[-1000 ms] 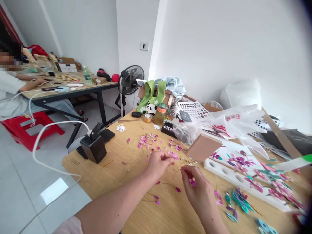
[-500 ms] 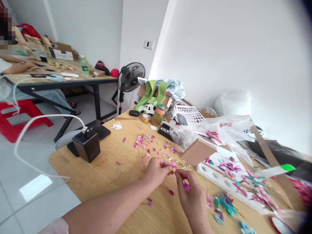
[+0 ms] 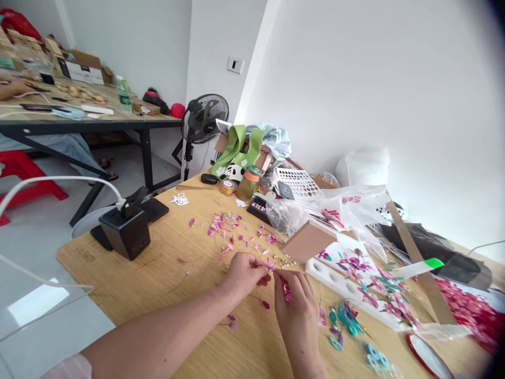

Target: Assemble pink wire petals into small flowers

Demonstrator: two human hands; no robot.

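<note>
My left hand (image 3: 246, 273) is closed in a pinch, thumb and fingers at a small pink flower (image 3: 270, 265). Meeting it from the right, my right hand (image 3: 295, 302) has its fingertips pressed together by the flower's base; any thin wire there is too fine to make out. A magenta petal piece (image 3: 288, 293) shows by the right hand's curled fingers. Pink petals (image 3: 224, 223) with fine wires and beads lie scattered beyond my hands. Close to the right hand are teal and purple thread bundles (image 3: 349, 320) and teal bobbins (image 3: 376, 353).
A white foam block (image 3: 335, 279) carries finished flower sprigs (image 3: 394, 300) on the right. A pinkish-brown box (image 3: 310, 241) stands before it. On the left sits a black cube charger (image 3: 125, 231) with a white cable. Behind are a jar (image 3: 248, 183), a fan (image 3: 205, 118) and a co-worker's hand (image 3: 16, 88).
The view has swung slightly right, so things appear shifted left. My hands stay together in their pinch, and the pink flower shows more clearly between the fingertips.
</note>
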